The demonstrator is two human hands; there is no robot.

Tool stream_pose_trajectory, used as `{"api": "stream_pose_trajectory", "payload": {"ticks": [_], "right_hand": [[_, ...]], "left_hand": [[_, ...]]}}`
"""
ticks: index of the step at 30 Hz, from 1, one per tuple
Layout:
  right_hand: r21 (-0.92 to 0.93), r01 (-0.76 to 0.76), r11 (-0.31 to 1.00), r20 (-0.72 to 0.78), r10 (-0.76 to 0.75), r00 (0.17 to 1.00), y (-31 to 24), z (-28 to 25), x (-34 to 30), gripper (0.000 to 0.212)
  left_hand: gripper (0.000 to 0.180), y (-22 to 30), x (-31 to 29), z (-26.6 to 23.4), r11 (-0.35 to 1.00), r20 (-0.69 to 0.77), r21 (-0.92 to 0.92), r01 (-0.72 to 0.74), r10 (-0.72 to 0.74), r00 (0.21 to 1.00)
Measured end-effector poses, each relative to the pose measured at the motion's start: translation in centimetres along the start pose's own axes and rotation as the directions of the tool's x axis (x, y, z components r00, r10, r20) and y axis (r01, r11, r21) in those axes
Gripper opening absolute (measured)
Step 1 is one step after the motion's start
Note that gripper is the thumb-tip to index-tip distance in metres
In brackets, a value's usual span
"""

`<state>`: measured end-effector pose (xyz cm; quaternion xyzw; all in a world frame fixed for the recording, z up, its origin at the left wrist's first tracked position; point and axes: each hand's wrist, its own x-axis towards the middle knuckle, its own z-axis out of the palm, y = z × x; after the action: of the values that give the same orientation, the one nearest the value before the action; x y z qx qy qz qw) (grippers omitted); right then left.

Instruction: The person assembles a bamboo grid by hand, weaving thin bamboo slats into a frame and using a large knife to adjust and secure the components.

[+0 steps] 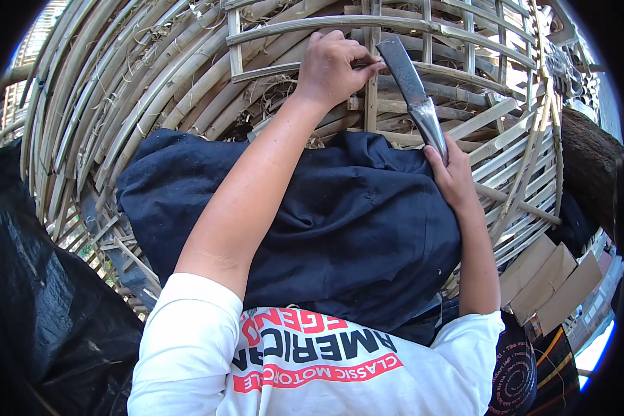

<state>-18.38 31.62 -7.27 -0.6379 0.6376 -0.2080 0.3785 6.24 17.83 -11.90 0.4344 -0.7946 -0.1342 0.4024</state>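
A big heap of wood strips (pixel 152 76) fills the top left. The strips are long, tan and bent, and they lie close side by side, with thin curly bits among them. A dark blue cloth (pixel 312 229) lies in folds over the person's lap, in front of the heap. Below it is the person's white shirt (pixel 187 347), with red and black print on it. A shiny black sheet (pixel 35 298) hangs in wrinkles at the far left.

At the top, past the cloth, is a frame (pixel 431 28) of flat strips that cross each other and leave square holes. A rough brown log (pixel 589 152) sits at the right edge. Nearer the person on that side is a brown box (pixel 544 277) with its flaps open.

The left hand (pixel 336 66) is up at the frame, in front of its strips. Its grip is bent, with thumb and finger tips close together, but I cannot tell if they pinch anything. The right hand (pixel 454 173) is over the right edge of the cloth. Its grip is closed around the handle of a knife (pixel 403 73). The knife leans up and to the left, and its wide gray end is just beside the left finger tips.
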Motion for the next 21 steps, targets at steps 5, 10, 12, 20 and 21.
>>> {"api": "stream_pose_trajectory", "payload": {"ticks": [5, 10, 12, 20, 21], "right_hand": [[-0.03, -0.005, 1.0, -0.019, 0.004, 1.0, -0.3, -0.1, -0.3, 0.036], [-0.051, -0.033, 0.998, 0.0, 0.033, 0.999, -1.4, -0.4, -0.1, 0.036], [-0.051, -0.055, 0.997, -0.028, 0.054, 0.998, -2.2, -0.5, -0.5, 0.036], [-0.078, 0.148, 0.986, -0.197, -0.161, 0.967, -6.0, -1.1, 1.0, 0.035], [-0.086, 0.175, 0.981, -0.203, -0.189, 0.961, -5.0, -1.1, 1.6, 0.036]], "left_hand": [[0.015, -0.2, -0.1, 0.0, 1.0, 0.005, 0.012, -0.001, 0.001, 1.0], [0.017, -0.6, 0.0, -0.2, 0.999, 0.008, 0.035, -0.016, 0.016, 1.0], [0.017, -0.4, -0.2, -0.1, 1.0, -0.002, -0.013, -0.004, 0.004, 1.0], [0.018, -0.1, 0.0, 0.5, 1.0, -0.006, 0.02, -0.017, 0.017, 1.0], [0.018, 0.0, 0.2, 0.5, 1.0, -0.005, 0.016, -0.002, 0.002, 1.0]]}}
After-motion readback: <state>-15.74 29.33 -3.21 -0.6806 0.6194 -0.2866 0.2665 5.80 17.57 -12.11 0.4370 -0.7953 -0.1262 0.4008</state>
